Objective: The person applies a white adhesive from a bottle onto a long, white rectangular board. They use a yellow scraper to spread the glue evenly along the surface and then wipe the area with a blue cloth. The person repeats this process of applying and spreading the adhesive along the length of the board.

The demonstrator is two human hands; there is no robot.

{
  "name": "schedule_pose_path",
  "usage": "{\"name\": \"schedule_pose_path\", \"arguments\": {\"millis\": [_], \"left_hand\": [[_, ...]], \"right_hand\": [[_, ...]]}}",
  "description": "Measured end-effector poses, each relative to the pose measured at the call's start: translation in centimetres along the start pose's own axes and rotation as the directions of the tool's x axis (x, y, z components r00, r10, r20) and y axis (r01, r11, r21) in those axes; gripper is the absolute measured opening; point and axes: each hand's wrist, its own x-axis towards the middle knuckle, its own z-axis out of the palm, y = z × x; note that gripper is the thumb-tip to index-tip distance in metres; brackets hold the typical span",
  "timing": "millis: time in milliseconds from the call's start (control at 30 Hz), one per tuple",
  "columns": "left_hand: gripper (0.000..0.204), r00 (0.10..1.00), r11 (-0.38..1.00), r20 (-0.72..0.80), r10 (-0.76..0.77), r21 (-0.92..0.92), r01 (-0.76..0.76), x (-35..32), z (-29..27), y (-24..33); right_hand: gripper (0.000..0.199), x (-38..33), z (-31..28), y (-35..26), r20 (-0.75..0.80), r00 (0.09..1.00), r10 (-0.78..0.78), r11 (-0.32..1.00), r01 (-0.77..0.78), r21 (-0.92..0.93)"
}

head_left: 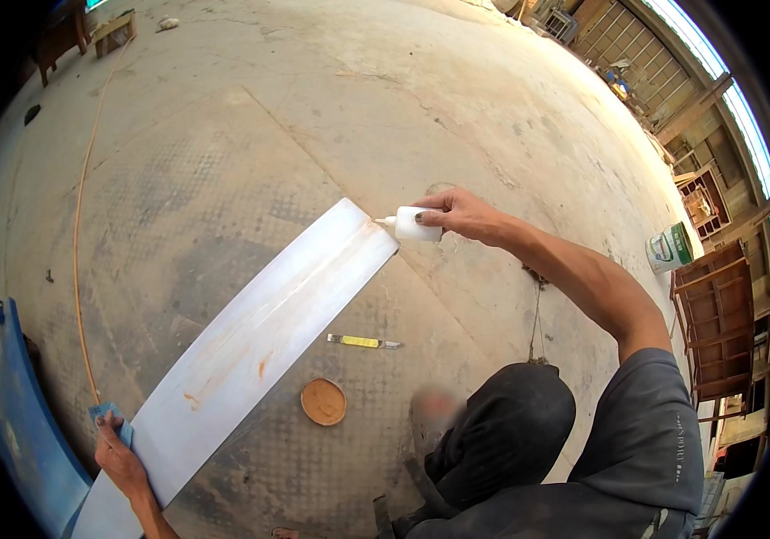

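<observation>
Two hands work at opposite ends of one long white board (250, 350), which lies flat on the concrete floor (331, 108) and runs on a slant from the lower left up toward the middle of the view. The right hand (461, 214) reaches far out, arm nearly straight from the shoulder and wrist bent slightly down, and its grip is closed around a small white glue bottle (412, 225). The bottle is held on its side with the thin nozzle aimed left, its tip just at the far corner of the board; that angle seems chosen so the contents come out right onto the top edge. Whether the nozzle touches the board cannot be told.

At the near end, the left hand (118, 456) rests at the board's left edge, fingers curled over a small blue pad (108, 417) that sits just beside the board. This looks like a steadying hold, keeping the long piece from sliding while the other arm stretches.

Just right of the board lie a yellow utility knife (362, 341) and a round brown lid (323, 402), near the knee and within easy reach. A white bucket (668, 249) with a green label stands well apart, beside wooden frames (713, 314) on the right.
</observation>
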Motion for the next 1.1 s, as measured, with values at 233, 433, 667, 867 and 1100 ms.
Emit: {"name": "schedule_pose_path", "arguments": {"millis": [233, 433, 667, 867, 1100], "left_hand": [[0.068, 1.000, 1.000, -0.005, -0.002, -0.006, 0.002, -0.1, 0.1, 0.6], [0.067, 1.000, 0.999, -0.009, 0.007, -0.036, -0.007, -0.4, 0.0, -0.1], [0.061, 0.998, 0.996, -0.024, 0.061, 0.063, -0.059, -0.1, 0.1, 1.6], [0.059, 0.998, 0.998, -0.040, 0.053, 0.023, -0.052, -0.4, -0.2, 2.1], [0.054, 0.995, 0.996, -0.050, 0.090, 0.026, -0.089, -0.7, -0.5, 1.7]], "right_hand": [[0.041, -0.9, 1.6, -1.0, 0.031, 1.000, -0.006, 1.000, 0.005, 0.015], [0.043, -1.1, 3.6, -3.3, 0.089, 0.995, -0.047, 0.999, 0.047, -0.006], [0.043, -6.0, 8.9, -2.8, 0.555, 0.830, -0.056, 0.936, -0.149, 0.318], [0.035, -6.4, 21.4, 3.3, 0.660, 0.735, -0.159, 0.987, 0.119, 0.106], [0.036, -6.2, 29.2, 5.8, 0.546, 0.736, -0.400, 0.870, 0.492, -0.026]]}}
